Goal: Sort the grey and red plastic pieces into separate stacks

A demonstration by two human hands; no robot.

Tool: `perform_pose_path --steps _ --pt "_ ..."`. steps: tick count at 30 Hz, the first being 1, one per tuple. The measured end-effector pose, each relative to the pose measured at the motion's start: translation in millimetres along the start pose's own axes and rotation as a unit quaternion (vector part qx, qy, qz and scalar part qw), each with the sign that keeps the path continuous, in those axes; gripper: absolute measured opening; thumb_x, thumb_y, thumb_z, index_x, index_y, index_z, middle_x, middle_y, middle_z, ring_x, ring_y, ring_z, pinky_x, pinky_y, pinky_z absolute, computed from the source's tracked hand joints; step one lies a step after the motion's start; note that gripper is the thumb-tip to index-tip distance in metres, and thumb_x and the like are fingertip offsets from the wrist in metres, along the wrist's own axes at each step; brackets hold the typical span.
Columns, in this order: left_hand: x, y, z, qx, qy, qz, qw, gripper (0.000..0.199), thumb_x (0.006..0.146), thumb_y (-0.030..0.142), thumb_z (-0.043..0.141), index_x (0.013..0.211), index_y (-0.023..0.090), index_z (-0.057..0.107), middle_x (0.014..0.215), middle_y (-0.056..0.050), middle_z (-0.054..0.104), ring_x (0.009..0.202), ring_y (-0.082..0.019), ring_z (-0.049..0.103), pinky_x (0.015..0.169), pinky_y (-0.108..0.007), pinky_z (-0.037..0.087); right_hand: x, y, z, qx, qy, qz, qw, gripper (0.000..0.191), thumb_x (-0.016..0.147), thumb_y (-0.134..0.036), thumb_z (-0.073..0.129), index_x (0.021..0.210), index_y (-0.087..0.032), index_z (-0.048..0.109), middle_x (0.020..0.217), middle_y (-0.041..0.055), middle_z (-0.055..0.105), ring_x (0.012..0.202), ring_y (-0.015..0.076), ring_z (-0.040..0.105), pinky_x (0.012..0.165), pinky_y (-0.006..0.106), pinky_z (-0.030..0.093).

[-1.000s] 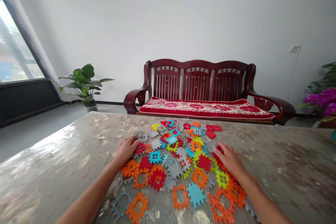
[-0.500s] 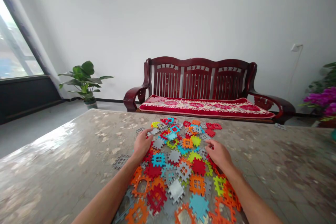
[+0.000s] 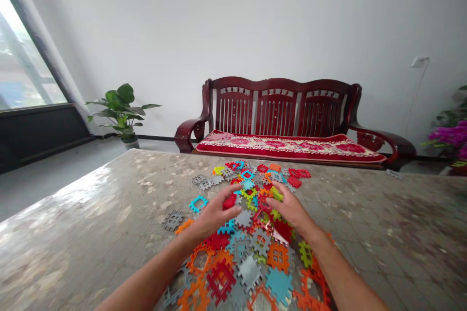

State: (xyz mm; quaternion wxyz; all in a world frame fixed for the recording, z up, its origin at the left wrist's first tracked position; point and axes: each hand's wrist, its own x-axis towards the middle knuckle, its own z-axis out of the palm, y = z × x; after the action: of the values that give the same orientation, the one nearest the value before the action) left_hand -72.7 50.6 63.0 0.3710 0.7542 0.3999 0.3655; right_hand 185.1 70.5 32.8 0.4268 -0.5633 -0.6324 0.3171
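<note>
Plastic interlocking tiles with notched edges, in red, orange, blue, grey and lime, lie in a loose heap down the middle of the table. My left hand (image 3: 214, 214) hovers over the heap's left side, thumb and fingers apart, close to a red tile (image 3: 229, 201). Facing it from the right, my right hand (image 3: 295, 210) has its fingers spread beside a lime tile (image 3: 277, 194) and a dark red solid tile (image 3: 283, 230). Neither hand holds anything that I can see. A light blue solid tile (image 3: 279, 284) and a grey solid tile (image 3: 249, 271) lie nearer me.
A patterned cover lies over the table (image 3: 91, 233). At its left, a grey window-frame tile (image 3: 172, 220) and a blue frame tile (image 3: 198, 203) sit apart. Beyond stands a dark wooden bench (image 3: 276, 112) with a red cushion (image 3: 292, 148). A potted plant (image 3: 122, 109) is behind left.
Both hands have moved inward toward each other, the left going right and opening wider. Tiles around them have shifted; a blue frame tile now shows left of the heap. The view has turned slightly left.
</note>
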Motion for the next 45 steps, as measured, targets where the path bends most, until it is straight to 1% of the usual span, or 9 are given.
perform_pose_path --steps 2,5,9,16,25,30,39,42,45 --pt "-26.0 4.4 1.5 0.099 -0.079 0.015 0.992 0.082 0.073 0.056 0.071 0.145 0.029 0.042 0.153 -0.010 0.039 0.140 -0.033 0.034 0.115 -0.051 0.028 -8.7 12.3 -11.7 -0.112 0.006 0.017 0.994 0.081 0.070 -0.052 0.069 0.140 -0.017 0.046 0.144 0.0140 0.049 0.133 0.0304 0.044 0.111 0.047 0.033" --pt "-59.4 8.7 14.7 0.231 -0.177 0.026 0.956 0.118 0.051 0.065 0.082 0.151 0.035 0.029 0.160 -0.012 0.022 0.143 -0.044 0.023 0.112 -0.064 0.024 -22.2 19.7 -16.9 -0.218 -0.030 0.034 0.975 0.078 0.076 -0.053 0.063 0.141 -0.015 0.044 0.144 0.0158 0.050 0.132 0.0315 0.045 0.110 0.047 0.034" --pt "-80.0 8.8 39.2 0.310 -0.210 0.056 0.926 0.122 0.050 0.070 0.079 0.153 0.037 0.022 0.161 -0.015 0.017 0.142 -0.048 0.020 0.110 -0.070 0.019 -34.6 5.8 -3.0 -0.299 -0.043 0.019 0.953 0.065 0.085 -0.049 0.055 0.141 -0.018 0.046 0.140 0.0144 0.054 0.128 0.0323 0.050 0.106 0.046 0.037" --pt "-80.0 2.7 54.2 0.347 -0.176 0.051 0.920 0.093 0.074 0.061 0.067 0.153 0.035 0.024 0.160 -0.012 0.023 0.144 -0.039 0.023 0.114 -0.063 0.020 -38.1 -10.9 17.7 -0.332 -0.003 0.016 0.943 0.053 0.087 -0.046 0.051 0.134 -0.020 0.053 0.125 0.0138 0.061 0.118 0.0297 0.056 0.096 0.040 0.045" --pt "-71.8 12.0 61.3 0.358 -0.141 0.082 0.919 0.062 0.083 0.034 0.061 0.142 0.035 0.041 0.144 -0.007 0.049 0.123 -0.030 0.048 0.105 -0.047 0.040 -28.3 -3.9 18.9 -0.246 -0.001 0.026 0.969 0.036 0.080 -0.038 0.058 0.113 -0.026 0.064 0.117 0.0052 0.067 0.107 0.0236 0.063 0.092 0.034 0.047" --pt "-56.4 16.1 61.4 0.347 -0.122 0.073 0.927 0.057 0.077 0.021 0.059 0.132 0.033 0.048 0.133 -0.005 0.053 0.115 -0.027 0.053 0.097 -0.041 0.045 -21.2 -8.5 24.8 -0.199 0.014 -0.005 0.980 0.027 0.078 -0.032 0.056 0.100 -0.023 0.067 0.107 0.0058 0.071 0.100 0.0226 0.065 0.089 0.033 0.048" --pt "-5.6 5.1 32.3 0.286 0.050 0.096 0.952 0.052 0.076 0.023 0.062 0.128 0.029 0.054 0.128 -0.005 0.057 0.116 -0.023 0.056 0.100 -0.035 0.046 17.8 -27.0 24.9 -0.116 0.036 0.020 0.992 0.029 0.075 -0.036 0.060 0.099 -0.021 0.068 0.096 0.0043 0.073 0.090 0.0224 0.067 0.085 0.034 0.049" --pt "16.1 1.4 16.9 0.284 0.115 0.069 0.949 0.046 0.081 0.026 0.062 0.127 0.029 0.058 0.124 -0.006 0.059 0.114 -0.024 0.058 0.100 -0.036 0.047 37.8 -24.5 30.4 -0.064 0.027 0.010 0.998 0.035 0.078 -0.039 0.060 0.106 -0.019 0.067 0.104 0.0062 0.072 0.098 0.0226 0.066 0.091 0.036 0.048" --pt "26.0 -5.4 1.9 0.285 0.135 0.049 0.948 0.048 0.082 0.029 0.065 0.129 0.030 0.057 0.129 -0.006 0.057 0.117 -0.024 0.057 0.103 -0.037 0.046 48.8 -19.0 33.6 -0.060 0.025 -0.008 0.998 0.041 0.081 -0.039 0.059 0.116 -0.018 0.063 0.115 0.0089 0.069 0.106 0.0231 0.063 0.095 0.038 0.047"
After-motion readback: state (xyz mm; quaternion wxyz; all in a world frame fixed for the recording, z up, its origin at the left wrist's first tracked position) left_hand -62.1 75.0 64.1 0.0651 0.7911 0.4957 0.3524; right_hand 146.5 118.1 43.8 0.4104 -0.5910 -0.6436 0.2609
